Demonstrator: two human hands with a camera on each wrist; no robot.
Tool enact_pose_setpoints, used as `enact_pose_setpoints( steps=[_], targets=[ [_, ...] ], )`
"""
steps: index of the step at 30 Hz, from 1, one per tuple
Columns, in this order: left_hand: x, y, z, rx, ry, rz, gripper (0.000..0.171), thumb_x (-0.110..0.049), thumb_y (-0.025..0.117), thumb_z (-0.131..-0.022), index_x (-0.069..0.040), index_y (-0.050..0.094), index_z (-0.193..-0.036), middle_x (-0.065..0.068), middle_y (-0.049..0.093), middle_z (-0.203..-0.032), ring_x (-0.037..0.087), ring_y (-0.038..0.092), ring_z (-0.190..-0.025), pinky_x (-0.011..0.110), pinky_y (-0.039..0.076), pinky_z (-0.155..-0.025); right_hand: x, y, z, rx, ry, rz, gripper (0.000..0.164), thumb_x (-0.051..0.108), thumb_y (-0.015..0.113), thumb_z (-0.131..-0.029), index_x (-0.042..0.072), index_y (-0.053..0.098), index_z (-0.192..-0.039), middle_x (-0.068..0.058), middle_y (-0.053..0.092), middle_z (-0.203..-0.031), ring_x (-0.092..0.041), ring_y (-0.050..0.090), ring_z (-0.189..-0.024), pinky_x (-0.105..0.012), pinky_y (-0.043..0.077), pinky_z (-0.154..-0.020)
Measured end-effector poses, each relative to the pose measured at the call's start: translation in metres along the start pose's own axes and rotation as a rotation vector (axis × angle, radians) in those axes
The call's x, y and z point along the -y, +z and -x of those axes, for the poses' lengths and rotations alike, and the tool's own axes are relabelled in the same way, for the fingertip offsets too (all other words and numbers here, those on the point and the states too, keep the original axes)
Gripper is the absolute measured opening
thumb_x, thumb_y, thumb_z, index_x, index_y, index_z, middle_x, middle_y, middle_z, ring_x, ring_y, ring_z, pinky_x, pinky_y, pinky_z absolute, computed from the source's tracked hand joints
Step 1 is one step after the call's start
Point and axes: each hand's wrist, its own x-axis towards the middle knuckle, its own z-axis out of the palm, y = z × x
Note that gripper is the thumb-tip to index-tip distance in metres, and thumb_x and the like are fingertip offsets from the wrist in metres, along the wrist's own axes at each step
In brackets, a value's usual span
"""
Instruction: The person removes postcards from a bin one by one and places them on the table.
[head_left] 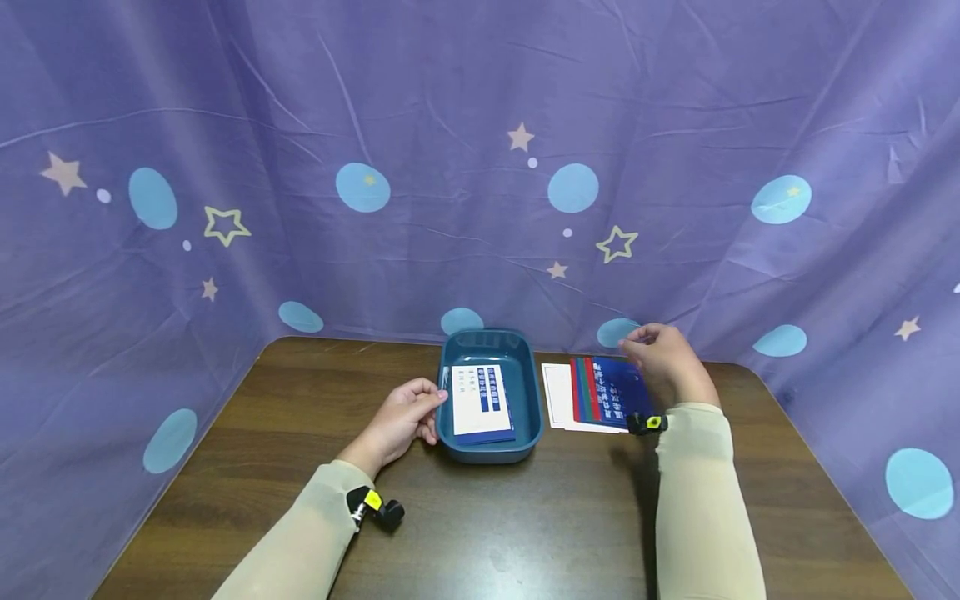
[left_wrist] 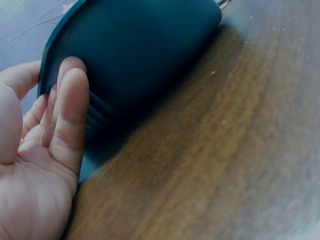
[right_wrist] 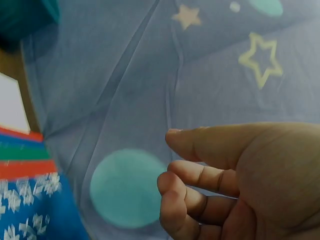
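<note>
My left hand (head_left: 405, 417) pinches the left rim of a dark teal plastic bin (head_left: 531, 417), the thumb over the rim and the fingers against the outer wall. The left wrist view shows this hand (left_wrist: 50, 135) on the bin's side (left_wrist: 135, 55). Inside the bin lie a white card (head_left: 467, 417) with blue and white lettering and a dark blue card (head_left: 495, 436) partly under it. My right hand (head_left: 663, 358) hovers by the far right of a fanned row of cards (head_left: 611, 392), its fingers loosely bent. Between thumb and fingertips of that hand (right_wrist: 210, 185) nothing shows.
The fanned cards, white, red, green and blue, lie on the wooden table (head_left: 480, 517) right of the bin. A purple curtain (head_left: 465, 250) with stars and dots hangs along the back and sides. Each wrist wears a small black camera (head_left: 386, 512).
</note>
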Motion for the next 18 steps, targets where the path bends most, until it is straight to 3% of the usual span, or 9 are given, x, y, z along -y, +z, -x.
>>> enact_pose_setpoints(
  steps=[6, 18],
  targets=[
    [-0.001, -0.001, 0.002, -0.005, -0.009, -0.003, 0.021, -0.018, 0.068, -0.106, -0.001, 0.058, -0.103, 0.002, 0.063, -0.062, 0.015, 0.061, -0.047, 0.025, 0.057, -0.042, 0.035, 0.005, 0.01, -0.009, -0.1, 0.072, 0.041, 0.04, 0.069, -0.103, 0.004, 0.067, -0.122, -0.016, 0.074, -0.089, -0.031, 0.069, -0.084, -0.04, 0.052, -0.074],
    [-0.001, -0.001, 0.002, 0.0, -0.007, -0.014, 0.022, -0.022, 0.07, -0.105, -0.003, 0.059, -0.103, 0.002, 0.062, -0.062, 0.015, 0.061, -0.048, 0.025, 0.058, -0.043, 0.09, 0.048, 0.023, 0.073, -0.238, 0.032, 0.032, 0.035, 0.075, -0.101, 0.007, 0.07, -0.115, -0.012, 0.073, -0.09, -0.026, 0.067, -0.077, -0.036, 0.055, -0.064]
  ],
)
